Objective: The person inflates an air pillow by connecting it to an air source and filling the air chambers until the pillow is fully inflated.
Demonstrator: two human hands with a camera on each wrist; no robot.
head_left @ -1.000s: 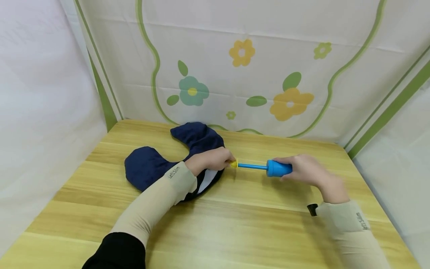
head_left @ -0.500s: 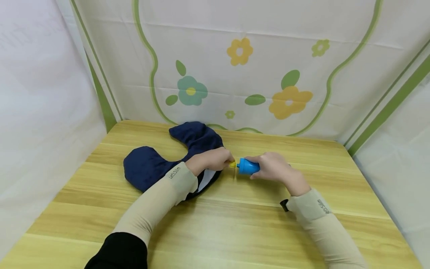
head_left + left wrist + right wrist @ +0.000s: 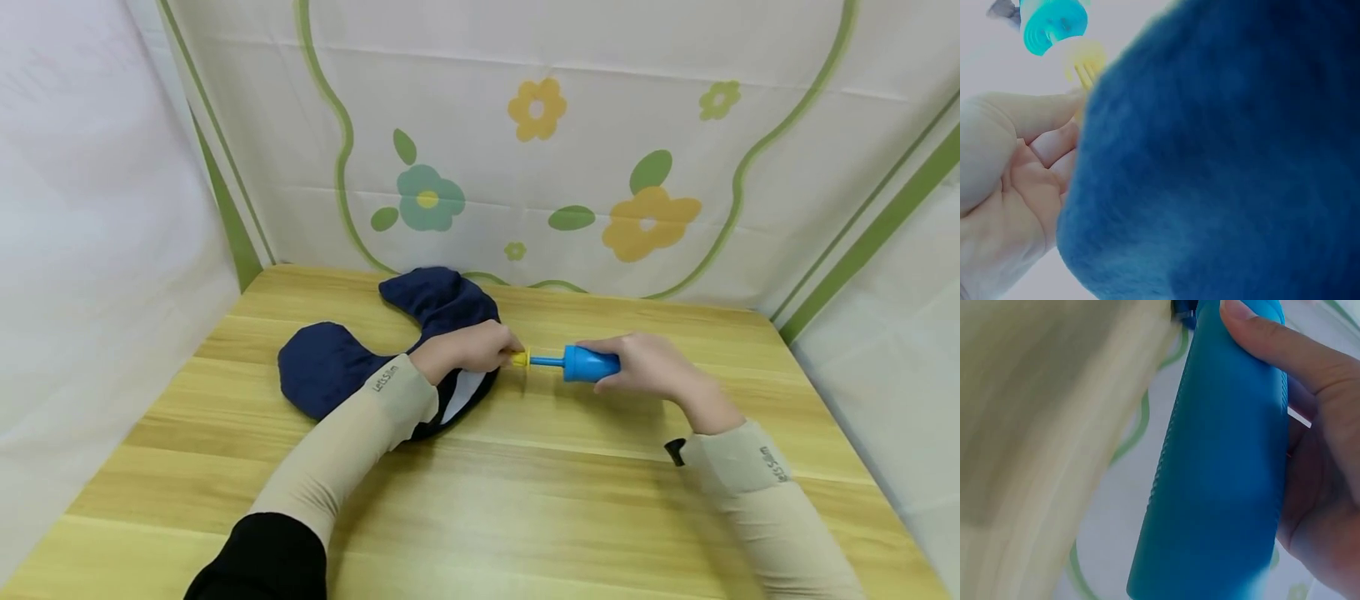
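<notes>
A navy U-shaped neck pillow (image 3: 322, 367) lies on the table, a pale patch showing on its near right side. At the pillow's right edge, my left hand (image 3: 472, 346) pinches the yellow end piece (image 3: 520, 359) of a hand pump. The pump's blue barrel (image 3: 1222, 456) is in the grip of my right hand (image 3: 648, 367), thumb along one side. A short length of blue rod (image 3: 547, 362) shows between the yellow end and the barrel. In the left wrist view the pillow's fabric (image 3: 1222, 156) hides part of the left fingers.
The wood-grain table (image 3: 487, 500) reaches back to a white cloth backdrop (image 3: 480, 133) printed with flowers. More white cloth (image 3: 97, 208) hangs on the left, and another panel (image 3: 892, 333) stands on the right.
My right hand slid the barrel left until the rod was nearly hidden, then drew it partway back right. The left hand and the pillow stay in place.
</notes>
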